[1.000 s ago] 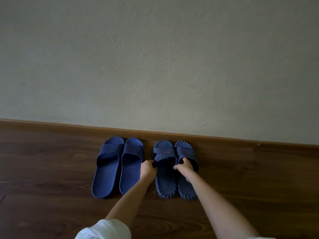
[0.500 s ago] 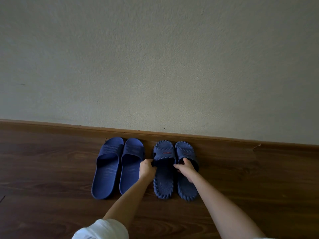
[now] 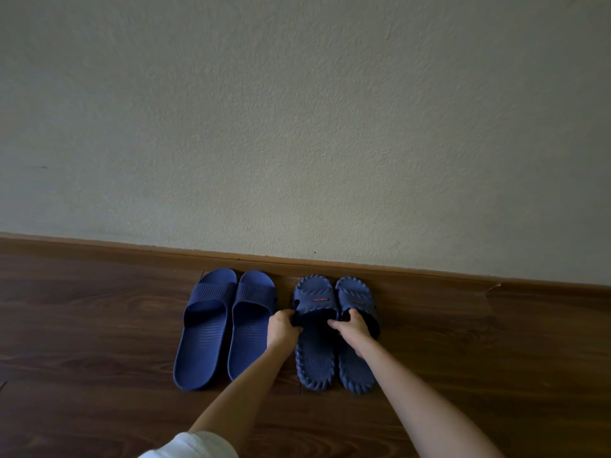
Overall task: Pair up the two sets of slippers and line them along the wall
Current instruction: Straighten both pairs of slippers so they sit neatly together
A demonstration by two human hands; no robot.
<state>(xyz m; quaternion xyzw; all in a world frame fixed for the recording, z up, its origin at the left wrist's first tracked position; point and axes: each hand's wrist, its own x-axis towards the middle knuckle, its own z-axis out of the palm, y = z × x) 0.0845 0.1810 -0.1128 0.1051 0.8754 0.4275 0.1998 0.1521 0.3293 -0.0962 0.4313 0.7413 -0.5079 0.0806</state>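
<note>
Two pairs of dark blue slippers stand side by side on the wooden floor, toes at the baseboard. The left pair has smooth ribbed straps: one slipper and its mate. The right pair has scalloped edges and small red labels. My left hand grips the strap edge of the left scalloped slipper. My right hand grips the strap of the right scalloped slipper, which lies close against its mate.
A pale textured wall fills the upper view above the brown baseboard. Dark wood flooring stretches left and right of the slippers. A chipped spot in the baseboard shows at the right. My white sleeve is at the bottom.
The scalloped pair has shifted slightly under my hands, staying together by the baseboard. Both hands keep their hold on the straps. The ribbed pair has not moved.
</note>
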